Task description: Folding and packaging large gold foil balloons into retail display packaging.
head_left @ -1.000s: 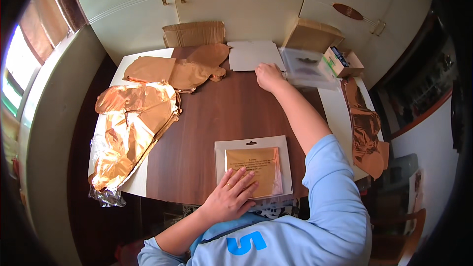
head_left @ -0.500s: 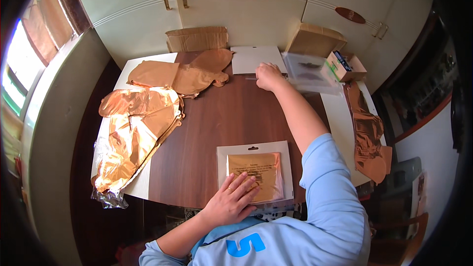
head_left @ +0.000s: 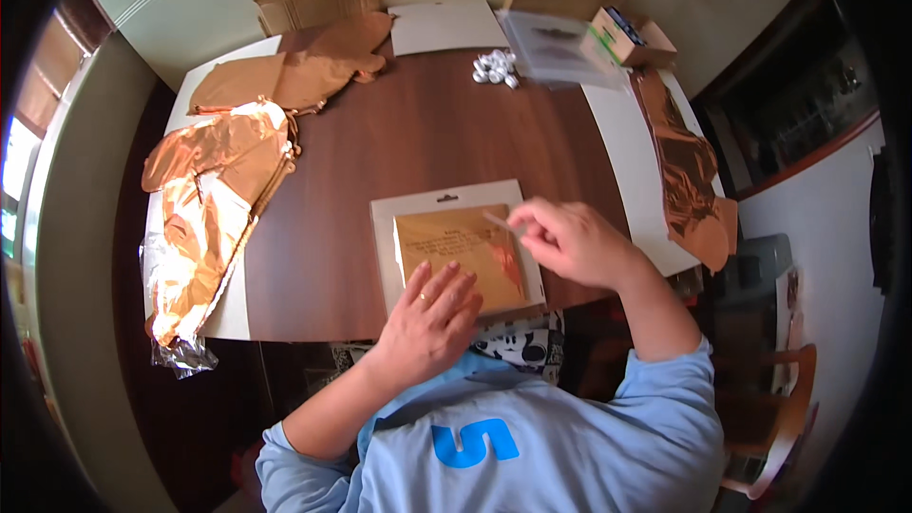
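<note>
A folded gold foil balloon (head_left: 456, 237) with dark print lies on a white card backing (head_left: 382, 247) with a hang slot, at the table's near edge. On its lower left part rests my left hand (head_left: 429, 315), open, fingers stretched out and wearing a ring. My right hand (head_left: 570, 239) is closed in a pinch over the packet's right side. Between its thumb and fingers is a thin pale straw (head_left: 494, 220), which points left above the foil. The ends of the straw inside the hand are hidden.
Copper-gold foil balloons (head_left: 214, 195) are spread along the left side. Another foil piece (head_left: 679, 157) lies on the right. At the back are a white sheet (head_left: 446, 28), a pile of small silvery-white pieces (head_left: 495, 67), clear plastic sleeves (head_left: 551, 43) and a small box (head_left: 632, 38).
My right hand has come back from the far side of the table to the packet, bringing the straw. The small silvery pile now shows. The view has tilted down.
</note>
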Action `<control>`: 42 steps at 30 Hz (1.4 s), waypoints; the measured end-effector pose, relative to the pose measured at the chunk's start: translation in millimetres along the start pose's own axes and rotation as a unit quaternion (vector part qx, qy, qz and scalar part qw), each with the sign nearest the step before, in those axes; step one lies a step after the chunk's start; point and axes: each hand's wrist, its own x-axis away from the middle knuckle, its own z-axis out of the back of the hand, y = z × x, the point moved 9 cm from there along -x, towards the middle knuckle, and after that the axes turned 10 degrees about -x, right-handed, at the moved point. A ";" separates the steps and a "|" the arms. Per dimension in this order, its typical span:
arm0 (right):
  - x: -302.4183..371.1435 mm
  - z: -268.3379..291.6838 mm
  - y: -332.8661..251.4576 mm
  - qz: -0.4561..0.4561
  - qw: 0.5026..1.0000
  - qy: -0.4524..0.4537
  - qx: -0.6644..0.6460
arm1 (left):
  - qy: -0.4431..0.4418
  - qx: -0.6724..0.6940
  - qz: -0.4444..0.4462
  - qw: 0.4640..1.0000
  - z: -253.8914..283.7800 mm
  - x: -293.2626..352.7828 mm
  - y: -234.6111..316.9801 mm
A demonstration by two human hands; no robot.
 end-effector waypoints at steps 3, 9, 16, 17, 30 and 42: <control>63.7 -12.5 -2.8 -0.045 0.997 0.019 -0.065 | -0.004 0.021 -0.030 0.999 -13.7 -2.5 -0.3; 123.6 -48.8 -26.7 0.049 0.992 0.114 0.028 | 0.067 0.089 -0.009 0.994 -11.0 -3.9 -2.1; 100.8 -53.8 -14.9 -0.008 0.969 0.194 0.150 | 0.094 0.101 -0.002 0.990 -9.4 -0.9 -0.8; 101.5 -46.9 -8.9 -0.027 0.955 0.245 0.163 | 0.092 0.092 -0.005 0.991 -9.7 -0.9 -0.1; 99.3 -41.9 5.8 -0.008 0.987 0.081 0.136 | 0.058 0.081 -0.024 0.995 -15.1 0.7 2.6; 100.4 -34.2 1.0 0.079 0.970 0.182 0.143 | 0.037 0.083 -0.050 0.995 -12.8 -0.5 3.9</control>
